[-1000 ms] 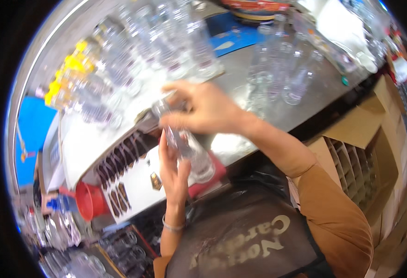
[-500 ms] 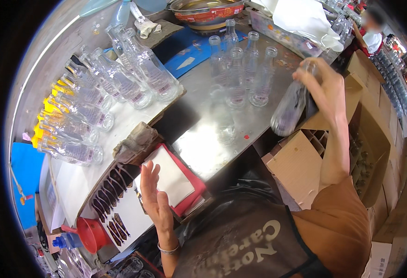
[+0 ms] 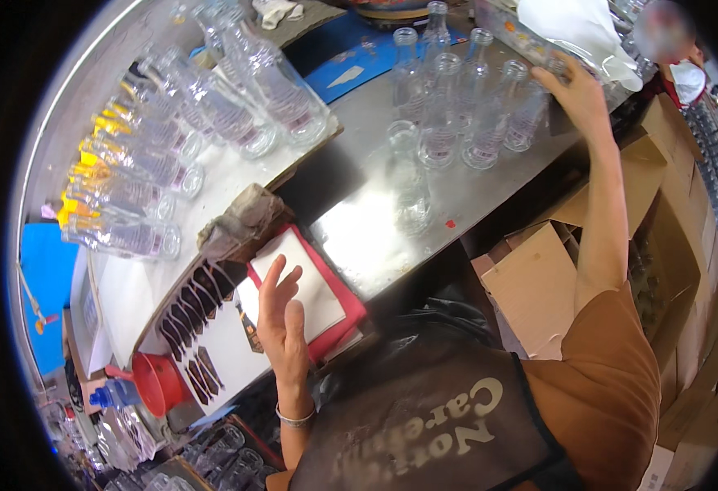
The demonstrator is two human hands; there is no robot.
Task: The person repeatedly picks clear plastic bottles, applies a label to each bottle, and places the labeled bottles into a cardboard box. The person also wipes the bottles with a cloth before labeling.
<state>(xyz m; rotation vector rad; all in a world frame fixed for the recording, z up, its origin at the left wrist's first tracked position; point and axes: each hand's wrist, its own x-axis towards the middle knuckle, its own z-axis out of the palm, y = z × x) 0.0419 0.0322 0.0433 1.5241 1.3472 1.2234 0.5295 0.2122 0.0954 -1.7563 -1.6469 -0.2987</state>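
Clear glass shines at the upper right of the frame, where the right hand [image 3: 580, 94] curls its fingers around the neck of a transparent, long-necked bottle [image 3: 524, 125]; how firmly, I cannot tell. This bottle is just beside similar clear glass bottles [image 3: 438, 139] standing on the grey metal worktop [image 3: 359, 168]. The left hand [image 3: 284, 331], lower and left of centre, is spread and holds nothing. In my opinion, the base should sit flat before the fingers loosen, so no neighbour is knocked.

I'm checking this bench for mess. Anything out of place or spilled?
A small red fleck stands out on the bare metal tabletop. One dark slip lies beside the left hand, apart from the neat rows. I see no clear spill or broken glass.
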